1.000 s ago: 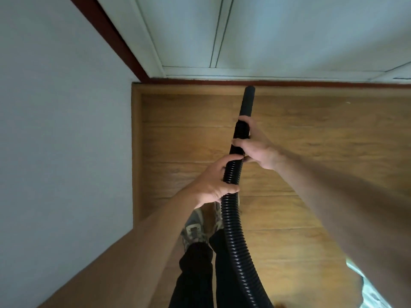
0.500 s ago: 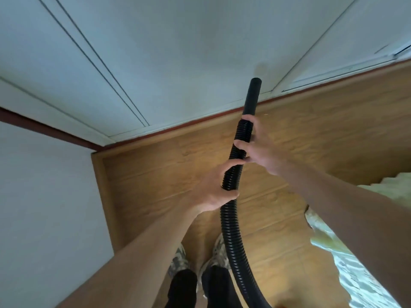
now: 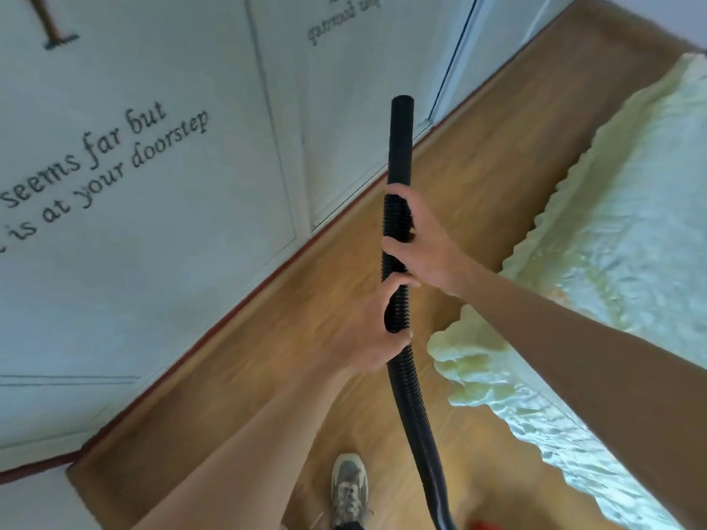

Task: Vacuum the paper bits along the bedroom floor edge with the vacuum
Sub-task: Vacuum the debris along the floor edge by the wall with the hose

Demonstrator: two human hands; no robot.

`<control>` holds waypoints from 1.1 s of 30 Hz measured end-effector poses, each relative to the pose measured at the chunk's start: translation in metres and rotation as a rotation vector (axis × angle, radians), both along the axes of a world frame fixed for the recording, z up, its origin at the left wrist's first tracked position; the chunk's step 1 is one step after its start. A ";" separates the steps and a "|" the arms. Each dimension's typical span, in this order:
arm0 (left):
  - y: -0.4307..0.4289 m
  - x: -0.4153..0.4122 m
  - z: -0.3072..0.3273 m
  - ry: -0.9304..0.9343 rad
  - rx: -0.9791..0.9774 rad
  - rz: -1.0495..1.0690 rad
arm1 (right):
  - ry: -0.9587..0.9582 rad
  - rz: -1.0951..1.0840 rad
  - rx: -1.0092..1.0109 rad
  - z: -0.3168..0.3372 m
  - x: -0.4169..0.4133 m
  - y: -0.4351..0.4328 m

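Observation:
A black ribbed vacuum hose [image 3: 407,392] runs up from the bottom of the view and ends in a smooth black nozzle tube [image 3: 400,143]. The tube is lifted off the floor and points up toward the wall. My left hand [image 3: 377,327] grips the ribbed part lower down. Just above it, my right hand [image 3: 421,242] grips the hose where the ribbing meets the tube. The wooden floor edge [image 3: 290,277] runs diagonally along a red-brown skirting line. I see no paper bits on the floor.
White panelled doors [image 3: 191,208] with black lettering fill the left. A bed with a pale green-yellow ruffled cover [image 3: 597,262] lies on the right, leaving a narrow strip of wooden floor. My grey shoe [image 3: 349,487] stands near the bottom. Something red [image 3: 484,525] shows at the bottom edge.
The view has swung to the right, away from the corner, bringing the lettered doors and the bed into view. The nozzle has lifted off the floor edge. Both hands keep their grip.

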State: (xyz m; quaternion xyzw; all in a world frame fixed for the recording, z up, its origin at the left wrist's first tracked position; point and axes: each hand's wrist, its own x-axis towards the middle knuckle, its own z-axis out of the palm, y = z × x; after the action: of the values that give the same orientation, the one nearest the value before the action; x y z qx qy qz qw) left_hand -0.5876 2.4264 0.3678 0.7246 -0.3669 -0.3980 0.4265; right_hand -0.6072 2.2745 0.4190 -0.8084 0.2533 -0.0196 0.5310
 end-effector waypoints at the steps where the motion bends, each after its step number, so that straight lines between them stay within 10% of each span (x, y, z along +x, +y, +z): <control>1: -0.019 -0.009 0.011 -0.031 -0.007 -0.039 | -0.015 -0.031 -0.023 0.010 -0.014 -0.018; 14: -0.172 -0.167 0.085 -0.128 -0.141 -0.529 | -0.141 -0.610 -0.180 0.089 -0.254 -0.139; 33: -0.163 -0.355 0.110 -0.037 -0.277 -1.278 | -0.113 -1.416 -0.299 0.116 -0.503 -0.023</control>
State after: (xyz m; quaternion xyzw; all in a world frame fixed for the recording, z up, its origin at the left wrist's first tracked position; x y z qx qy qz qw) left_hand -0.9423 2.2630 0.4773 0.3089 -0.7804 -0.5096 0.1891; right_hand -1.1101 2.2516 0.5346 -0.5121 0.6828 -0.4348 0.2871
